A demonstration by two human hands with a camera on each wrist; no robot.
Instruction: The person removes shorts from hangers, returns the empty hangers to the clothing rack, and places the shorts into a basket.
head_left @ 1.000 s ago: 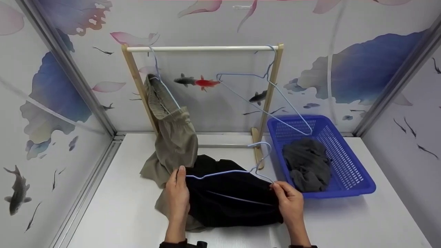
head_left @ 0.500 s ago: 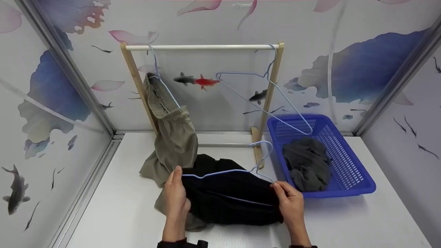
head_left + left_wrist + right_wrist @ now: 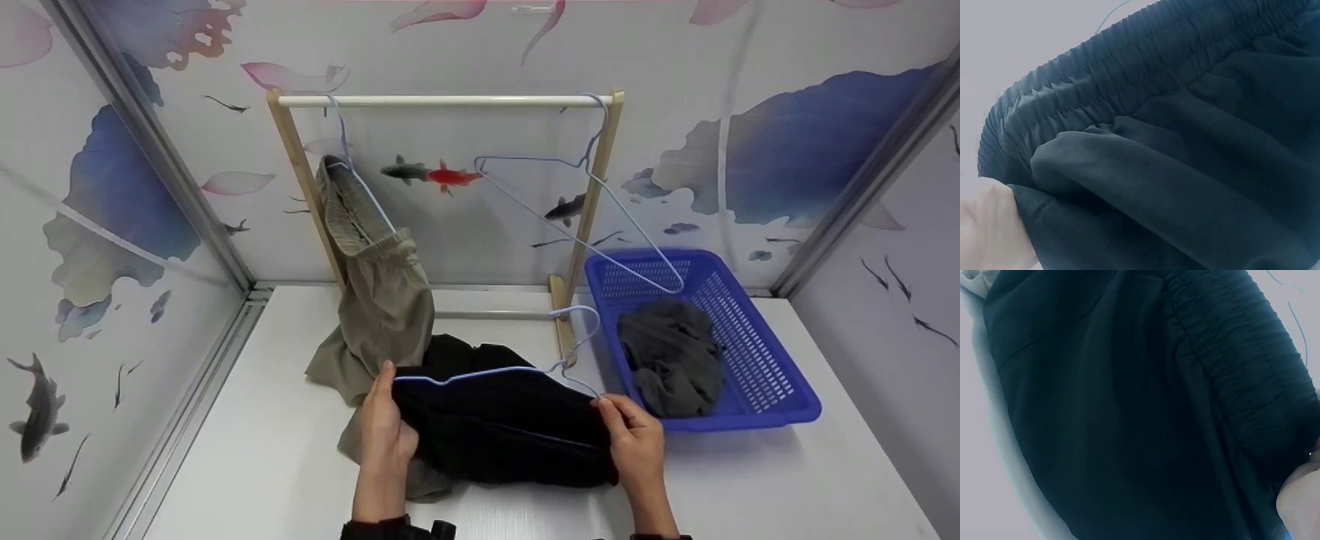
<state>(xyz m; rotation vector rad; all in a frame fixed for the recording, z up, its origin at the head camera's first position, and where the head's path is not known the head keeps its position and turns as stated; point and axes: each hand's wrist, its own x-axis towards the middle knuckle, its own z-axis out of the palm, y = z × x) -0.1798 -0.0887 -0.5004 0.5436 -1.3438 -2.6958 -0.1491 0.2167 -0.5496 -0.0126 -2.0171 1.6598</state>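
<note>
On the white counter (image 3: 247, 465) stands a wooden rack (image 3: 442, 101) with a white bar across the top. From that bar hang tan shorts (image 3: 379, 300) on one hanger at the left, and a bare blue hanger (image 3: 577, 225) tilts down at the right. Just right of the rack sits a blue basket (image 3: 757, 375) with a gray cloth (image 3: 671, 356) lying in it. Close to the person, black shorts (image 3: 502, 427) lie on the counter, partly on top of the low end of the tan shorts. A thin blue hanger (image 3: 487, 372) is pushed into the black shorts, so its wire runs along their top edge and its hook sticks up near the foot of the rack. The left hand (image 3: 384, 429) grips the left end of the black shorts, with a finger up by the wire's corner. The right hand (image 3: 636, 442) pinches the right end of the shorts, right where the wire goes in. Both wrist views show mostly the puckered waistband (image 3: 1145, 67) of the black shorts, very close up.
</note>
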